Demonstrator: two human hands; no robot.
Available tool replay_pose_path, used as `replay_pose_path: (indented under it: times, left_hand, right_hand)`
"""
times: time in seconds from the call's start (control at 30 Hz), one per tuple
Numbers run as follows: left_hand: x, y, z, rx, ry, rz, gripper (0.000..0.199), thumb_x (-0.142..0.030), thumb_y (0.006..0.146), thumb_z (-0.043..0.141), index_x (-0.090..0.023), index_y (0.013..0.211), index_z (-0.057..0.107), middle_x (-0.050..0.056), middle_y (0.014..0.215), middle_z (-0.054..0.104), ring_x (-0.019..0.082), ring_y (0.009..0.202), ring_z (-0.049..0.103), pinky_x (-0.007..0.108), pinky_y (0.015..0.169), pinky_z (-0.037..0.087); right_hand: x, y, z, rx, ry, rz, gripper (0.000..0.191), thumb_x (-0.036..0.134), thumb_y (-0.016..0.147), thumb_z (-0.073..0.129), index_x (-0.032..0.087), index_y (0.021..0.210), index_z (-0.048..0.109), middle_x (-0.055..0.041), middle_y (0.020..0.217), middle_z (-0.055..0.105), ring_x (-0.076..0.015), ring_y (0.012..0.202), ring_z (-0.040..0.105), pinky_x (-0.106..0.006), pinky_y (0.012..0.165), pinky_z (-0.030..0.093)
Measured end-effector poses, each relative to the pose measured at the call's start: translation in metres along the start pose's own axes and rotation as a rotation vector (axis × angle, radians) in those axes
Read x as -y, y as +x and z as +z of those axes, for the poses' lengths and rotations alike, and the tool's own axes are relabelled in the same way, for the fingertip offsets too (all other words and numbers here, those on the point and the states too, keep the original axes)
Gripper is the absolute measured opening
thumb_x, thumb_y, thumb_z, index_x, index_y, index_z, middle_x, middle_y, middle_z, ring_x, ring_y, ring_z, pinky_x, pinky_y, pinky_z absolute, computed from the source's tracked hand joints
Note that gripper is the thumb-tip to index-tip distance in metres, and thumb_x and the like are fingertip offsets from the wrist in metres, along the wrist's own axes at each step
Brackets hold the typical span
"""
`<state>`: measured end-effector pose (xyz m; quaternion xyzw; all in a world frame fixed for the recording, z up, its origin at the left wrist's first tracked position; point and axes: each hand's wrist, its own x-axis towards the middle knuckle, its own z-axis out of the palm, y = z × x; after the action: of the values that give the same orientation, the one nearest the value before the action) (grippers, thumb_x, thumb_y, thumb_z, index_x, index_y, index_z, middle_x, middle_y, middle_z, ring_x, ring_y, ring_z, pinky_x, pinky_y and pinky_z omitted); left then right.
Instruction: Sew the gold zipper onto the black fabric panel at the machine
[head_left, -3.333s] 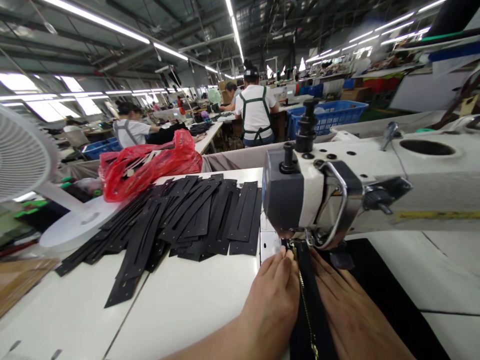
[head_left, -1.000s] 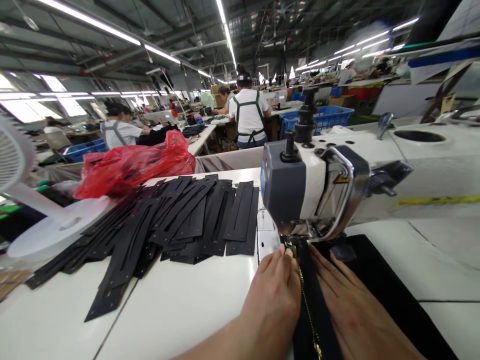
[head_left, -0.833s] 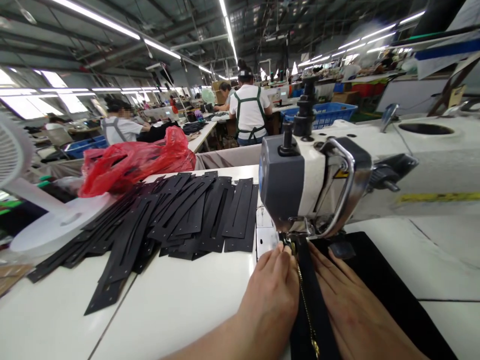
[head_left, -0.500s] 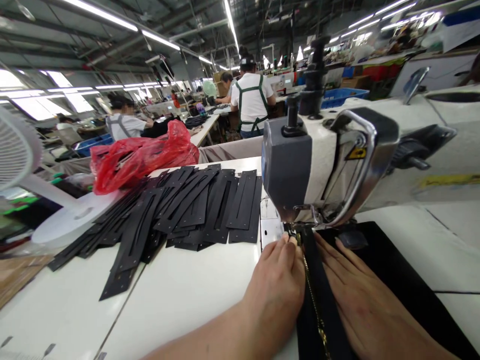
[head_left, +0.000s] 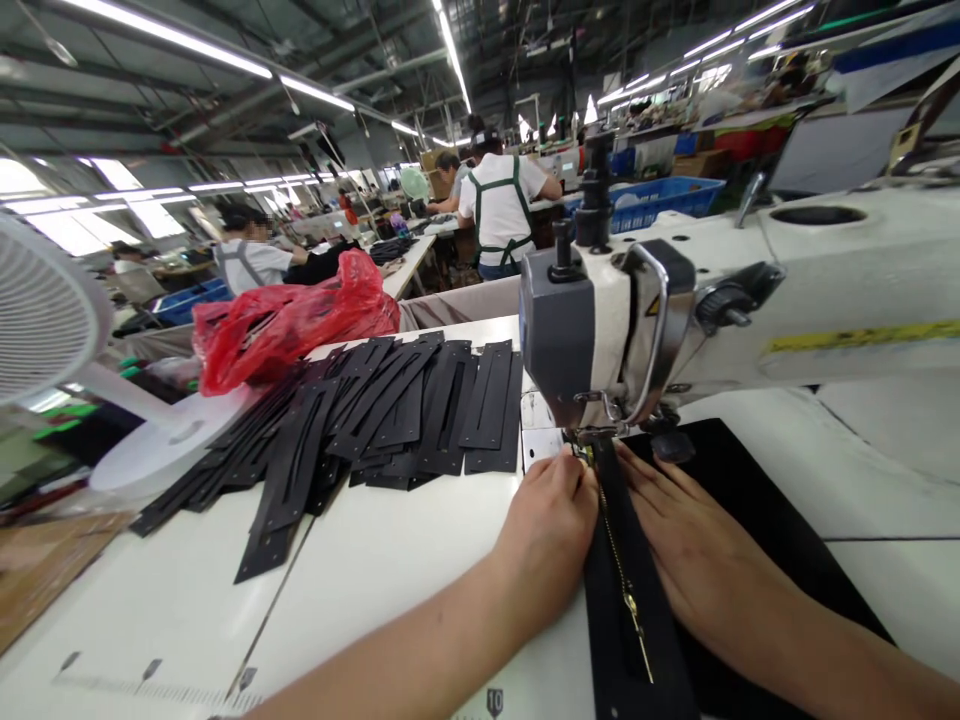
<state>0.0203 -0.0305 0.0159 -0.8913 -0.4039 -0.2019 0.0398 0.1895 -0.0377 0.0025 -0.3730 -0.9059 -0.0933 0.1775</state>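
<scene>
A black piece with a gold-toothed zipper (head_left: 616,548) runs from under the head of the sewing machine (head_left: 559,330) toward me. Its gold zipper pull (head_left: 631,603) lies partway down. My left hand (head_left: 551,525) is closed, fingers curled and pinching the left edge of the zipper piece right by the presser foot, where fingertips are partly hidden. Flat on the other side rests my right hand (head_left: 686,535), fingers stretched toward the needle, pressing the piece and a wide black panel (head_left: 757,520) that spreads beneath it to the right.
Many black slotted strips (head_left: 300,450) lie piled left of the machine. Behind them sits a red plastic bag (head_left: 292,315). A white fan (head_left: 142,420) stands at far left, beside brown cardboard (head_left: 52,560). Co-workers (head_left: 501,205) sit at tables beyond, near a blue crate (head_left: 660,200).
The zipper pull is nearer the needle, and more of the piece's near end shows. Both hands keep their places beside the presser foot. The view has shifted a little.
</scene>
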Motion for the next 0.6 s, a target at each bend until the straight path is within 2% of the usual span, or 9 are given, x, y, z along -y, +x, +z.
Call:
replay_pose_path:
  times: [0.13,0.3,0.43,0.6]
  left_hand:
    - [0.003,-0.005,-0.001,-0.051,-0.057,-0.036,0.021,-0.009,0.089,0.041,-0.007,0.099,0.059,0.013,0.097,0.060,0.020,0.089,0.058,0.033,0.082,0.052]
    - [-0.010,-0.028,-0.009,-0.049,0.012,0.054,0.028,-0.010,0.090,0.038,-0.007,0.109,0.057,0.014,0.113,0.061,0.022,0.107,0.056,0.038,0.100,0.043]
    - [-0.016,-0.035,-0.012,-0.076,0.029,0.090,0.028,-0.011,0.090,0.037,-0.005,0.105,0.060,0.015,0.112,0.063,0.023,0.107,0.058,0.037,0.099,0.044]
    - [-0.013,-0.027,-0.012,-0.095,0.039,0.089,0.026,-0.009,0.090,0.038,-0.006,0.102,0.061,0.015,0.109,0.064,0.020,0.105,0.059,0.036,0.096,0.046]
  right_hand:
    - [-0.003,-0.002,-0.001,0.014,0.017,0.016,0.044,0.010,0.085,0.034,0.003,0.126,0.047,-0.0205,0.126,0.052,-0.0256,0.123,0.043,-0.050,0.099,0.039]
    - [0.008,-0.022,-0.016,0.020,-0.012,-0.057,0.048,0.009,0.084,0.033,0.005,0.132,0.041,-0.0189,0.132,0.047,-0.0238,0.126,0.038,-0.049,0.095,0.044]
    - [0.013,-0.031,-0.018,0.007,-0.047,-0.079,0.051,0.007,0.082,0.033,0.005,0.132,0.040,-0.0193,0.132,0.046,-0.0246,0.126,0.038,-0.049,0.093,0.046]
    - [0.009,-0.024,-0.016,0.000,-0.017,-0.068,0.051,0.005,0.081,0.033,0.008,0.131,0.043,-0.0180,0.130,0.048,-0.0246,0.125,0.040,-0.050,0.093,0.045]
